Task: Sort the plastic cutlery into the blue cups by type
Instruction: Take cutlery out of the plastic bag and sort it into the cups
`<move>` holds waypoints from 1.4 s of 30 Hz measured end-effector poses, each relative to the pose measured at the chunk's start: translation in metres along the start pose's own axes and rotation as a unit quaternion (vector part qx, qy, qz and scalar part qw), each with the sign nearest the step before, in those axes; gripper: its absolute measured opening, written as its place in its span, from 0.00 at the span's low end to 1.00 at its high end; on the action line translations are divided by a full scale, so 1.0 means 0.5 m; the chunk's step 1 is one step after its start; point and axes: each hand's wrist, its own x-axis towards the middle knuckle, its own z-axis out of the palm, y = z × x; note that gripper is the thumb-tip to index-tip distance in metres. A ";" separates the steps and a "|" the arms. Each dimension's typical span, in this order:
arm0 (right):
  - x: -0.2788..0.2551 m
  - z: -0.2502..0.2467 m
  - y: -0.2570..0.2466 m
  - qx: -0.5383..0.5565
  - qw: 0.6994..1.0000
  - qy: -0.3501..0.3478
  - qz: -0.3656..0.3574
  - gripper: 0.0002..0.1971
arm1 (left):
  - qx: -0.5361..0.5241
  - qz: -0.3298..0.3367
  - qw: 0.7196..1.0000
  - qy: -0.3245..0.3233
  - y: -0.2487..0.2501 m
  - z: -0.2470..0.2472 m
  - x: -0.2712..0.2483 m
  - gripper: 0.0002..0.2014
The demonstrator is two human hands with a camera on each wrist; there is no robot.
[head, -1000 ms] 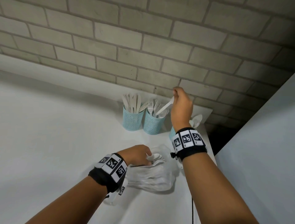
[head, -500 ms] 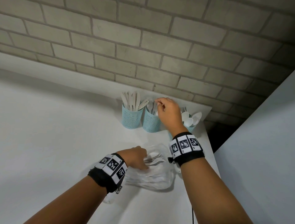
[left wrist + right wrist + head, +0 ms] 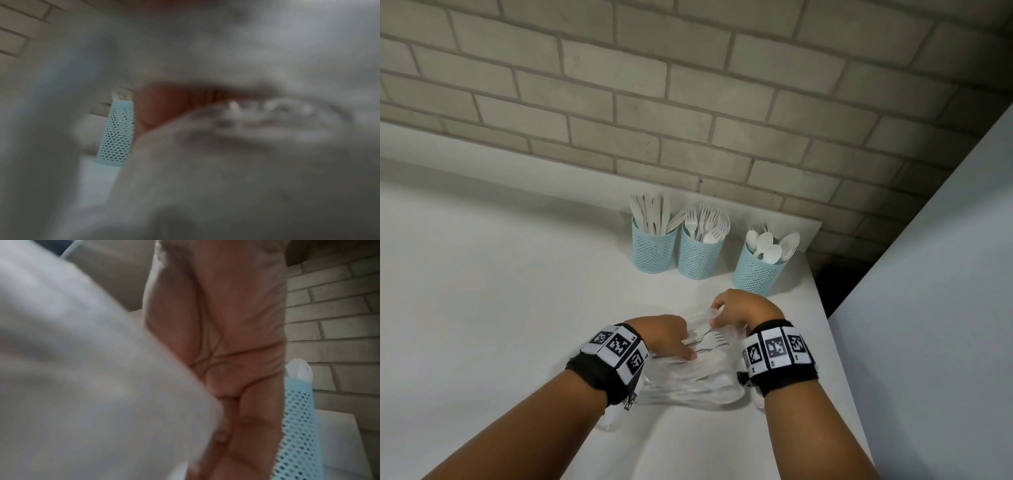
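Three blue mesh cups stand by the brick wall: the knife cup point(image 3: 654, 248), the fork cup point(image 3: 699, 257) and the spoon cup point(image 3: 756, 275). A clear plastic bag point(image 3: 688, 378) lies on the white table in front of them, with white forks point(image 3: 710, 340) showing near its mouth. My left hand point(image 3: 685, 346) grips the bag's left side. My right hand point(image 3: 719, 317) pinches the bag's upper edge at the mouth. In both wrist views the bag point(image 3: 246, 162) point(image 3: 82, 369) fills most of the picture as a blur, hiding the fingertips.
The white table point(image 3: 500, 291) ends at a right edge just past the spoon cup, with a dark gap and a pale panel point(image 3: 945, 308) beyond. The brick wall point(image 3: 688, 102) runs close behind the cups. One mesh cup point(image 3: 296, 426) stands right beside my right hand.
My right hand set the fork it held into the fork cup, then came down and back to the bag's mouth. My left hand stayed on the bag.
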 end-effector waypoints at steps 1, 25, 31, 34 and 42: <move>0.004 0.008 0.003 0.007 1.000 0.011 0.003 0.20 | 0.003 0.002 1.000 0.000 0.003 0.000 -0.003 0.21; 0.014 0.025 0.039 0.123 0.987 0.090 0.054 0.16 | 0.049 0.099 0.982 0.150 -0.001 0.018 -0.022 0.18; 0.015 0.023 0.042 0.127 0.986 0.093 0.049 0.16 | 0.021 0.073 0.986 0.147 -0.011 0.014 -0.018 0.18; 0.016 0.023 0.050 0.137 0.984 0.103 0.042 0.15 | -0.047 0.089 0.985 0.142 -0.020 0.008 -0.023 0.15; 0.016 0.020 0.057 0.196 0.976 0.089 0.043 0.11 | -0.217 0.100 0.964 0.121 -0.036 0.011 -0.013 0.12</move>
